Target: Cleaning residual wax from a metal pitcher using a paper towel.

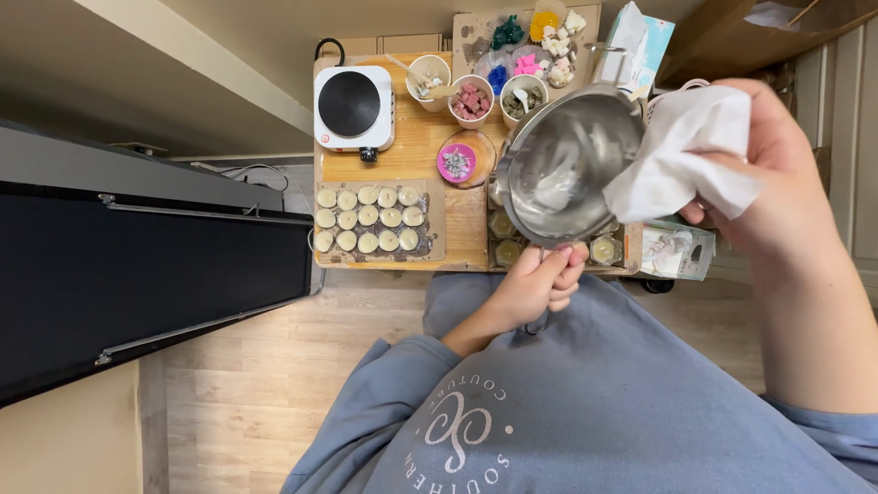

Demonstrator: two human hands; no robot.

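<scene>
Where the view looks straight down over a small wooden worktop (pixel 430 151), the left hand (pixel 540 284) is closed in a fist round the handle of a metal pouring pot (pixel 572 169), tilting it so that its open mouth faces the person and the pale smears on its inner wall show. Held this way, the pot hangs above the near right part of the worktop rather than resting on it. The right hand (pixel 777 174) pinches a crumpled white paper towel (pixel 686 151) between thumb and fingers, and the towel's free end lies against the pot's rim, where the tilt brings the inside within reach. On the worktop, well to the left of the pot, stands a white single hotplate (pixel 354 108) with a black disc. Near it, a tray of filled tealight cups (pixel 370 220) sits in three even rows. Paper cups (pixel 476 96) of small pieces stand between the hotplate and the pot, and a pink dish (pixel 456 163) lies just left of the pot. More tealight cups (pixel 604 249) are partly hidden beneath it. Coloured moulded shapes (pixel 530 41) lie on a board at the far edge.
</scene>
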